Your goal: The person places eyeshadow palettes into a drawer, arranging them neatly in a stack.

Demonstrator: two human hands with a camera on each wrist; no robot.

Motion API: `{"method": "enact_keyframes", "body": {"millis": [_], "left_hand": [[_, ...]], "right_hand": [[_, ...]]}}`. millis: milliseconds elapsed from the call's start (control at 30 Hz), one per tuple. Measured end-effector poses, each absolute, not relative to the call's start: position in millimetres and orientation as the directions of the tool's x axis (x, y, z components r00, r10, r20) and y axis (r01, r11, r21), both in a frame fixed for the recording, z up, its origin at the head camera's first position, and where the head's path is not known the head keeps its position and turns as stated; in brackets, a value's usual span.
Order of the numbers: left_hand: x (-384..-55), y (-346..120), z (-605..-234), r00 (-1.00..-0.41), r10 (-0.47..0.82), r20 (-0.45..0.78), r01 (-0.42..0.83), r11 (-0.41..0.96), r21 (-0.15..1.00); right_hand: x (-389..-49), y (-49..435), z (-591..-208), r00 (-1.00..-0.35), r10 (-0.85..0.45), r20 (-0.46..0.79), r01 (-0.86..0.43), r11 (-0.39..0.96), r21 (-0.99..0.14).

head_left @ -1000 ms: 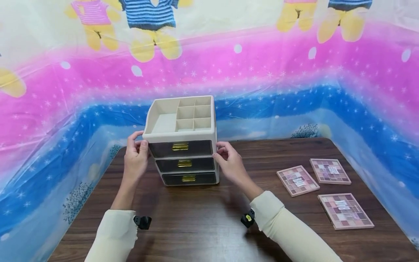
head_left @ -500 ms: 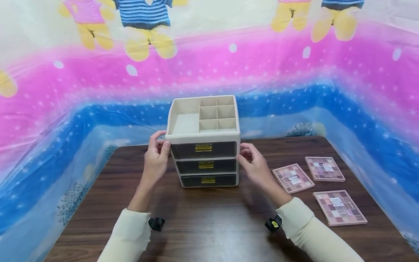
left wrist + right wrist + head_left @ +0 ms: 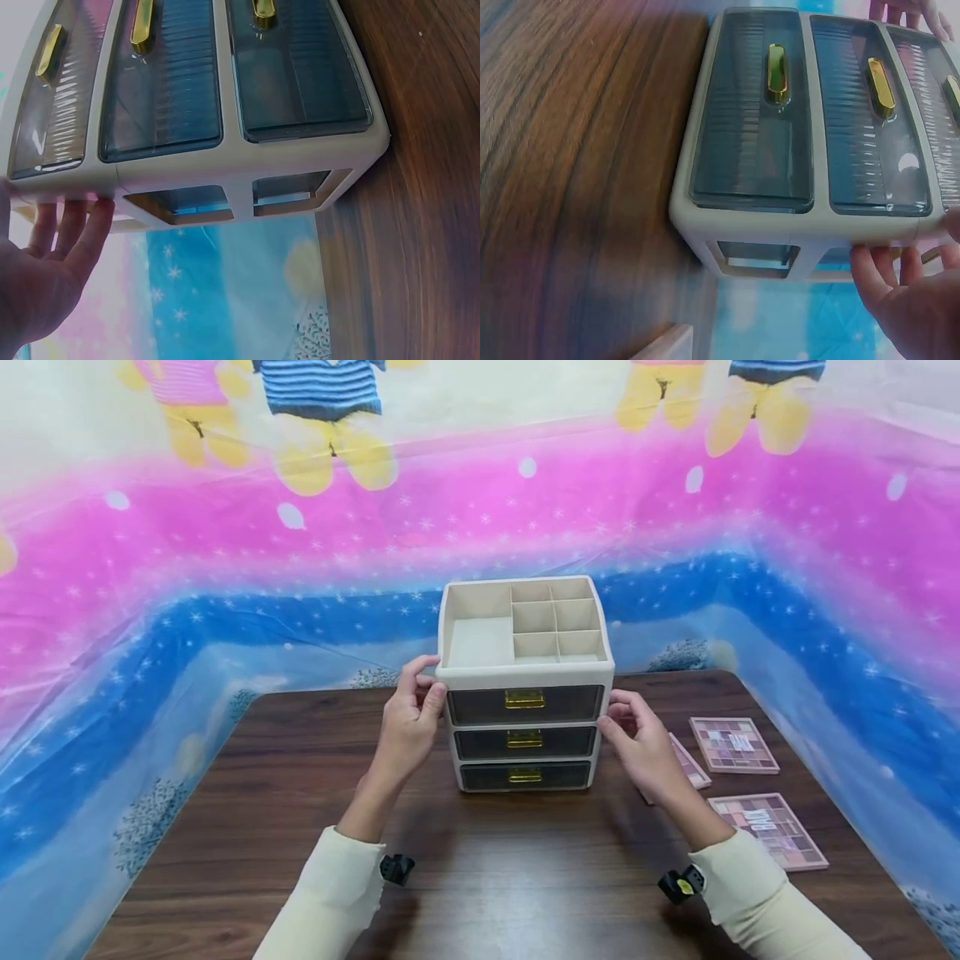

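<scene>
**Holding the drawer box from both sides**

Standing upright between the two hands, on the brown table [image 3: 480, 877]: a cream drawer box [image 3: 525, 672] with three dark drawers and gold handles [image 3: 524, 698]. Gripping its upper left corner with the left hand [image 3: 408, 727], thumb at the front edge of the top drawer, fingers curling around the side wall. In the left wrist view, fingers [image 3: 75, 229] lying rather straight along the side, just above the side cut-outs. Pressing against the upper right side with the right hand [image 3: 641, 747], fingers bent toward the wall; in the right wrist view, fingertips [image 3: 889, 262] touching the side beside the top drawer. All three drawers sitting closed. Open tray with small compartments [image 3: 558, 618] showing on top, with nothing visible inside.

Lying to the right of the right hand: three pink makeup palettes [image 3: 733, 745], flat on the table, one partly hiding behind this hand. Hanging beyond the box and the hands: a colourful plastic sheet [image 3: 225, 552] with pink and blue bands.
</scene>
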State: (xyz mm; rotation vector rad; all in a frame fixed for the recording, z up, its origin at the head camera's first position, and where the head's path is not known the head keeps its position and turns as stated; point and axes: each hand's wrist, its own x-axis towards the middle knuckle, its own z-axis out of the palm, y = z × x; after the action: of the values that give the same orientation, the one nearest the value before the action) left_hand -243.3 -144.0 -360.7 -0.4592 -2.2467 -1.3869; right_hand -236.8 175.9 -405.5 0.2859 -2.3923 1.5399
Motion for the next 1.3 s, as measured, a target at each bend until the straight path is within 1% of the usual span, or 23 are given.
{"method": "enact_keyframes", "body": {"millis": [67,133,167,200,267,333,400,467,567,733,867,1067,1300], "left_hand": [[-243.3,-143.4,-361.3,-0.835,0.04,0.548,0.506,0.444,0.739],[-243.5,-143.1,-361.8,-0.833,0.041,0.552,0.51,0.446,0.736],[-243.6,-142.9,-361.9,-0.832,0.042,0.553,0.511,0.445,0.735],[-243.8,-142.7,-362.0,-0.831,0.043,0.555,0.513,0.445,0.734],[-244.0,-142.6,-362.0,-0.829,0.042,0.558,0.515,0.445,0.732],[-244.2,-142.9,-361.2,-0.828,0.039,0.559,0.516,0.443,0.734],[-244.4,-143.4,-360.2,-0.827,0.034,0.561,0.517,0.44,0.735],[-244.7,-143.9,-359.4,-0.827,0.03,0.561,0.516,0.437,0.737],[-245.5,-144.0,-358.9,-0.83,0.032,0.557,0.513,0.434,0.741],[-244.2,-142.3,-360.1,-0.843,0.036,0.536,0.496,0.435,0.751],[-243.1,-140.8,-361.9,-0.845,0.038,0.534,0.495,0.435,0.752],[-244.3,-140.8,-363.2,-0.841,0.041,0.539,0.504,0.42,0.754],[-243.5,-142.8,-362.0,-0.843,0.038,0.536,0.497,0.431,0.753]], "right_hand": [[-235.0,174.0,-403.5,-0.931,0.029,0.363,-0.319,0.417,-0.851],[-231.4,170.0,-401.0,-0.896,0.099,0.432,-0.351,0.437,-0.828],[-229.1,167.3,-399.3,-0.865,0.136,0.482,-0.379,0.452,-0.807],[-226.9,164.2,-397.6,-0.821,0.165,0.547,-0.421,0.471,-0.775],[-223.2,156.3,-394.9,-0.704,0.18,0.687,-0.524,0.521,-0.673],[-221.0,146.7,-391.2,-0.588,0.114,0.8,-0.609,0.588,-0.532],[-220.8,135.2,-387.1,-0.49,0.007,0.872,-0.672,0.634,-0.383],[-221.1,122.9,-382.9,-0.43,-0.104,0.897,-0.702,0.663,-0.259],[-223.2,105.2,-378.5,-0.361,-0.233,0.903,-0.708,0.699,-0.103],[-227.7,83.3,-377.6,-0.281,-0.364,0.888,-0.644,0.758,0.107],[-232.3,74.3,-378.7,-0.233,-0.4,0.887,-0.586,0.786,0.2],[-237.0,70.6,-377.6,-0.197,-0.404,0.893,-0.547,0.802,0.241],[-234.5,72.0,-375.5,-0.21,-0.431,0.878,-0.552,0.793,0.257]]}}
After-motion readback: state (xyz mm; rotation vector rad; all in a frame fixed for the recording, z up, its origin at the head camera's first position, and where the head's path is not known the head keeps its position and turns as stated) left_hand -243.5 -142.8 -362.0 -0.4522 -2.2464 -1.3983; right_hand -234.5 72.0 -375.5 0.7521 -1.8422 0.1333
